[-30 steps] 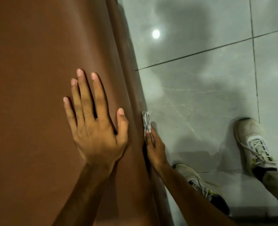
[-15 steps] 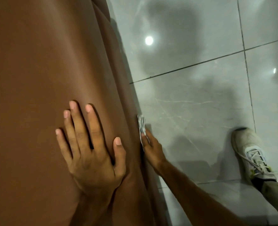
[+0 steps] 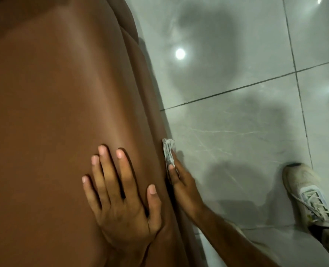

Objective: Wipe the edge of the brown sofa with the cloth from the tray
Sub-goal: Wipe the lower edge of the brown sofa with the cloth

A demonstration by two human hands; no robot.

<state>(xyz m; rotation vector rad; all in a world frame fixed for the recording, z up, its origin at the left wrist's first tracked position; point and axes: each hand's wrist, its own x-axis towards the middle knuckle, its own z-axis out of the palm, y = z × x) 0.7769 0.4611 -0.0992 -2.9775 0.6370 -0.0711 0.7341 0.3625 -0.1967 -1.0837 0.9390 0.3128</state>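
Against the side face of the brown sofa [image 3: 63,122], just right of its rounded edge and toward five o'clock of the view, sits the cloth [image 3: 168,151], a small crumpled wad, pale with a faint dark pattern. Its long axis runs roughly from twelve to six o'clock, parallel with the sofa's edge, and its free upper end points to about twelve. The right hand [image 3: 181,186] presses it to the sofa's side: the fingers lie straight and close together, pointing to about eleven o'clock, with one fingertip [image 3: 171,167] visible on the cloth's lower end. Most of the cloth under the hand is hidden, so how far it reaches beneath the palm cannot be told. The right forearm runs away toward five o'clock, out of the bottom of the view.

At nine o'clock of the cloth, on the sofa's broad top surface, the left hand [image 3: 121,199] lies flat, palm down, holding nothing. Its fingers are slightly spread and point to about eleven or twelve o'clock, and the thumb stretches toward the edge, near the right hand but apart from it.

Right of the sofa spreads a glossy grey tiled floor [image 3: 246,132] with dark grout lines and bright light reflections. At four o'clock of the cloth, well apart, stands a worn white laced shoe [image 3: 306,195], toe pointing to about eleven o'clock.
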